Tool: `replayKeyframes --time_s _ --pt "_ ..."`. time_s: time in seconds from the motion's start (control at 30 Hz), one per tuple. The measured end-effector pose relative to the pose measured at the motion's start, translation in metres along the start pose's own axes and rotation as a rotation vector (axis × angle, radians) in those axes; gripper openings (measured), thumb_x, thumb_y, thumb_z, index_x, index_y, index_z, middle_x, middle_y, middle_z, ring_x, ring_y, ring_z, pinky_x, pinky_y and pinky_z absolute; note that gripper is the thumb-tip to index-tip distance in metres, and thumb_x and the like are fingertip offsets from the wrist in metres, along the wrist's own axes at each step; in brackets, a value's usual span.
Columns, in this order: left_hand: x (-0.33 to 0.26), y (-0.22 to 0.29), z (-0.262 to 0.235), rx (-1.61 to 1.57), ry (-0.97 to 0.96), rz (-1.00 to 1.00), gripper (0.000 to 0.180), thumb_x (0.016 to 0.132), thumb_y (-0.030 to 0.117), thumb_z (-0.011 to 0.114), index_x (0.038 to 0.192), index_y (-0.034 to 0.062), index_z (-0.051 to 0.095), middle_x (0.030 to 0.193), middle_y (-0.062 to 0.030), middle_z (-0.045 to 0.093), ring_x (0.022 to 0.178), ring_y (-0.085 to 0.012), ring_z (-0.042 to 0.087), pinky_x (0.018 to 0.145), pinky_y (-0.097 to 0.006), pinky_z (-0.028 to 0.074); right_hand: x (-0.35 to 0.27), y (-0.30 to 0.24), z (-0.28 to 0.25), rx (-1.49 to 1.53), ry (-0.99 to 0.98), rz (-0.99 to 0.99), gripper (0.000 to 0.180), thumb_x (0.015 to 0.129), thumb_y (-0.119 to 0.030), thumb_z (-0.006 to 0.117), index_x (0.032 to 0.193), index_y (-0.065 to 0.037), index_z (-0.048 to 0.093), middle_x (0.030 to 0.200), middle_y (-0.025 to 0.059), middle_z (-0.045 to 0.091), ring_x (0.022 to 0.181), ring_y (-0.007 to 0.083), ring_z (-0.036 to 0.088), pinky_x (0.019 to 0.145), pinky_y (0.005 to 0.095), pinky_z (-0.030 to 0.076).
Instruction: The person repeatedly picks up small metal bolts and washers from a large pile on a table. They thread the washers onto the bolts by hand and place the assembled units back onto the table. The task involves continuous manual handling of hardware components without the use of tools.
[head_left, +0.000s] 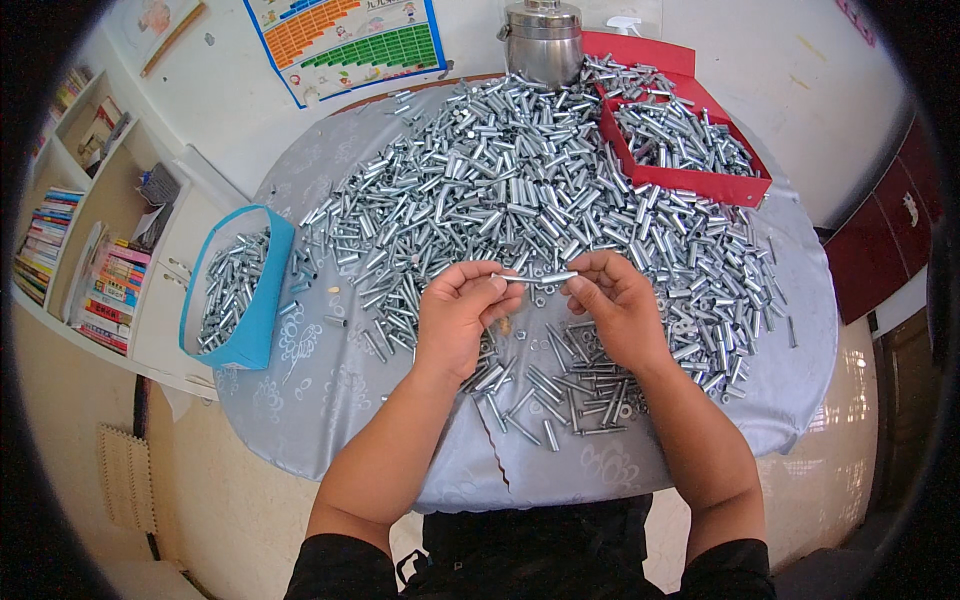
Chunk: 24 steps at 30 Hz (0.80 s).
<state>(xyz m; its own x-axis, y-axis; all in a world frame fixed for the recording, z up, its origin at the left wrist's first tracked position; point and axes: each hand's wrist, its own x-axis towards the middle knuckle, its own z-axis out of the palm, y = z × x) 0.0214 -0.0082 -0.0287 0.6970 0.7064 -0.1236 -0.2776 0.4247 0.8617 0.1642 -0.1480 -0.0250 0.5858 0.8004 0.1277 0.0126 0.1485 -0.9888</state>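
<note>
Over the middle of the table, my left hand pinches a thin silvery bolt between thumb and fingertips. Facing it, my right hand is closed in a pinch on a shiny metal sleeve. Bolt and sleeve lie in one line, level, end to end; whether one sits inside the other is too small to tell. Behind both hands spreads a large heap of metal sleeves. Between my forearms lie loose bolts, with several small nuts and washers near them.
A blue open box of metal parts stands at the left. At the back right, a red box holds more, beside a steel pot. The grey tablecloth has a dark tear near me. A bookshelf stands left.
</note>
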Motion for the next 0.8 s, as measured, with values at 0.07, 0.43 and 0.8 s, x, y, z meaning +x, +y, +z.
replayKeyframes --time_s 0.07,0.43,0.8 --pt "-0.001 0.0 0.001 0.003 -0.011 0.006 0.015 0.087 -0.002 0.059 0.102 -0.0024 0.061 0.1 -0.0148 0.067 0.087 -0.0224 0.068 0.077 -0.032 0.058 0.0 -0.001 0.0 -0.005 -0.021 0.025 0.017 0.091 -0.003 0.059 0.108 0.001 0.057 0.088 0.0051 0.066 0.075 0.0103 0.061 0.066 0.0236 0.049" --pt "-0.012 -0.001 0.012 0.293 -0.172 -0.019 0.024 0.091 0.004 0.058 0.113 -0.0053 0.061 0.101 -0.0143 0.068 0.088 -0.0222 0.069 0.075 -0.031 0.058 -0.003 -0.002 -0.001 -0.293 0.009 -0.045 0.015 0.085 -0.005 0.068 0.099 0.0 0.067 0.083 0.0044 0.067 0.072 0.009 0.061 0.064 0.023 0.048" --pt "-0.007 0.002 0.005 0.269 -0.081 0.082 0.021 0.09 0.005 0.061 0.11 -0.0022 0.063 0.093 -0.0118 0.069 0.077 -0.0157 0.067 0.067 -0.028 0.056 -0.001 -0.015 -0.009 -0.415 0.075 -0.099 0.013 0.082 -0.008 0.07 0.093 -0.001 0.069 0.082 0.0077 0.067 0.074 0.0149 0.063 0.066 0.027 0.049"
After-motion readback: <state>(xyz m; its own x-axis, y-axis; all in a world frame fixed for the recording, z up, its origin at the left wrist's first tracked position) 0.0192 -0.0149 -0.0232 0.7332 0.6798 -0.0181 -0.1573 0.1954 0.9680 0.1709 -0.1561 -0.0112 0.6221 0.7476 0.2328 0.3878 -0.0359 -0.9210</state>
